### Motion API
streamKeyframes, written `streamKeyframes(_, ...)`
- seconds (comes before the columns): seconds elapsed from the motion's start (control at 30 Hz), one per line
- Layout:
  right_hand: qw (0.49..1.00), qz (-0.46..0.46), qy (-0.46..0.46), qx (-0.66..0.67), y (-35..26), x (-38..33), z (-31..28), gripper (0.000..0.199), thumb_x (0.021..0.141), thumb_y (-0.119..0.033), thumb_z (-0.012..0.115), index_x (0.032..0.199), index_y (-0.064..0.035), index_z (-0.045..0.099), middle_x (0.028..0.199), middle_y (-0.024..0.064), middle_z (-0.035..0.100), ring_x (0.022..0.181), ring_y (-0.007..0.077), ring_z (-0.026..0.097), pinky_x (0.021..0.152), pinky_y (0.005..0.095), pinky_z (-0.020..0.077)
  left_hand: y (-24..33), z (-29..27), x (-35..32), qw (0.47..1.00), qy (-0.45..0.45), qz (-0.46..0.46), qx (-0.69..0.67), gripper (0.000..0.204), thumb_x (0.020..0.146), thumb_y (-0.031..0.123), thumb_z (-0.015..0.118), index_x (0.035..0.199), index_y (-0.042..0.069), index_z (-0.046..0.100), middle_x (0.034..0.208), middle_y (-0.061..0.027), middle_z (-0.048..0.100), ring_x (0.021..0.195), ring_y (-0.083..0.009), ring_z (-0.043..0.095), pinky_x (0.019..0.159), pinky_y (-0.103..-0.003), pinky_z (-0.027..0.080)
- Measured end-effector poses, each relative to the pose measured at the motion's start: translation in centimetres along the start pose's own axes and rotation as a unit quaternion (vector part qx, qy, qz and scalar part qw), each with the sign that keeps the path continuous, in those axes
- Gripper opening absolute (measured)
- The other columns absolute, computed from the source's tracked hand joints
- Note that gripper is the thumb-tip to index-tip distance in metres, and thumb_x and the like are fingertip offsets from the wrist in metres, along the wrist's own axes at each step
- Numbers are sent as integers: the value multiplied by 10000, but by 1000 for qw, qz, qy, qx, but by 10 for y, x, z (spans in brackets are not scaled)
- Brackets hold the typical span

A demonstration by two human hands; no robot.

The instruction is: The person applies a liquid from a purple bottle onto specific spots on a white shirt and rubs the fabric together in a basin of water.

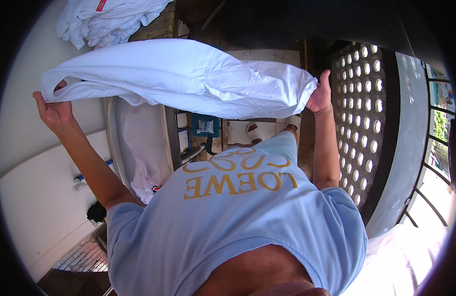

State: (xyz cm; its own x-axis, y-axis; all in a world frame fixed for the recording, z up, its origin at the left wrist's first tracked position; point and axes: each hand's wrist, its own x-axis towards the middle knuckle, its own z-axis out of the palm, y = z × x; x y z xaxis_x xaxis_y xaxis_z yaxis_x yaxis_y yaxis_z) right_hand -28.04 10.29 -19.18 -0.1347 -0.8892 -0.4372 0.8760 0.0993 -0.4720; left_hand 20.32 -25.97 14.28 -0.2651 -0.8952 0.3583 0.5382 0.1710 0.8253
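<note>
A white garment (pixel 178 74) is stretched sideways in the air between my two hands, with soft folds along its length. My left hand (pixel 58 113) grips its left end, where the cloth gapes in an opening and some fingers pass behind the fabric. At the other end, my right hand (pixel 319 97) holds the bunched edge, thumb pointing up and most fingers hidden by the cloth. Both arms reach well apart. Which kind of garment it is cannot be made out.
A heap of white clothes (pixel 109 22) lies at the far left. Below it, a pale trough (pixel 120 123) contains white cloth (pixel 141 167). A teal basin (pixel 215 129) with a packet sits beyond my body. To the right stands a wall of pierced blocks (pixel 358 118).
</note>
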Motion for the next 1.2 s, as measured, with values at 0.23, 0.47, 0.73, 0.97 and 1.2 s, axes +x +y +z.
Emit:
streamKeyframes(0.23, 953, -241, 80, 166, 32, 43, -49, 867, 851, -743, 317, 1361, -51, 423, 1303, 142, 527, 1178, 318, 514, 1004, 449, 412, -19, -1, 43, 998, 62, 10, 23, 405, 958, 231, 495, 1177, -98, 411, 1185, -283, 489, 1063, -414, 515, 909, -534, 456)
streamKeyframes(0.47, 953, -34, -187, 236, 13, 20, -21, 986, 798, -792, 358, 1324, 38, 443, 1327, 193, 505, 1190, 337, 516, 1027, 461, 397, -42, 7, 45, 992, 82, -3, 94, 444, 976, 246, 442, 1240, -104, 373, 1244, -281, 468, 1116, -423, 503, 943, -545, 441)
streamKeyframes(0.73, 985, -107, 95, 99, 60, 21, -61, 1026, 788, -815, 313, 1384, 18, 365, 1378, 152, 462, 1207, 307, 502, 1040, 412, 382, -47, 10, 52, 996, 64, -21, 50, 447, 983, 245, 426, 1254, -104, 358, 1294, -280, 436, 1171, -427, 478, 960, -538, 431)
streamKeyframes(0.97, 939, -7, -195, 282, 31, 0, -23, 1206, 661, -894, 388, 1322, 115, 396, 1313, 212, 509, 1196, 341, 510, 1036, 439, 395, -72, 18, 44, 992, 80, -34, 89, 416, 980, 218, 442, 1255, -86, 372, 1306, -264, 442, 1185, -422, 462, 973, -556, 419)
streamKeyframes(1.2, 948, -129, 25, 289, 77, 4, -4, 1071, 731, -859, 336, 1406, -27, 350, 1405, 129, 434, 1271, 332, 434, 1079, 465, 327, -69, 7, 49, 996, 52, -54, 47, 407, 984, 231, 436, 1241, -81, 384, 1293, -252, 456, 1176, -412, 469, 968, -559, 421)
